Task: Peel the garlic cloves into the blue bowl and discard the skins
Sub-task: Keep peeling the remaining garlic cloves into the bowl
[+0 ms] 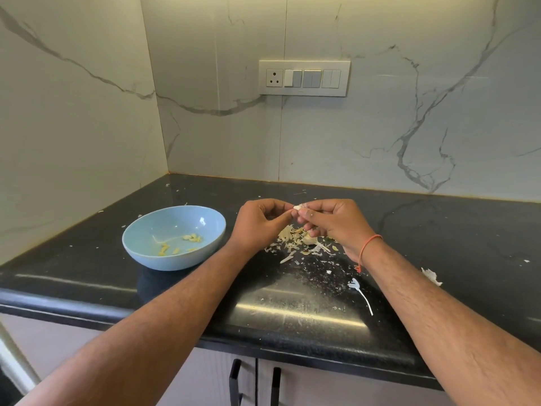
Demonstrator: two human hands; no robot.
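A small garlic clove is pinched between the fingertips of my left hand and my right hand, held above the black countertop. Directly below the hands lies a heap of garlic skins and garlic pieces. The blue bowl stands to the left of my left hand and holds several peeled yellowish cloves.
Loose skin flakes are scattered on the counter, with a white skin strip and a bigger scrap at the right. A marble wall with a switch panel rises behind. Cabinet handles show below the counter's front edge.
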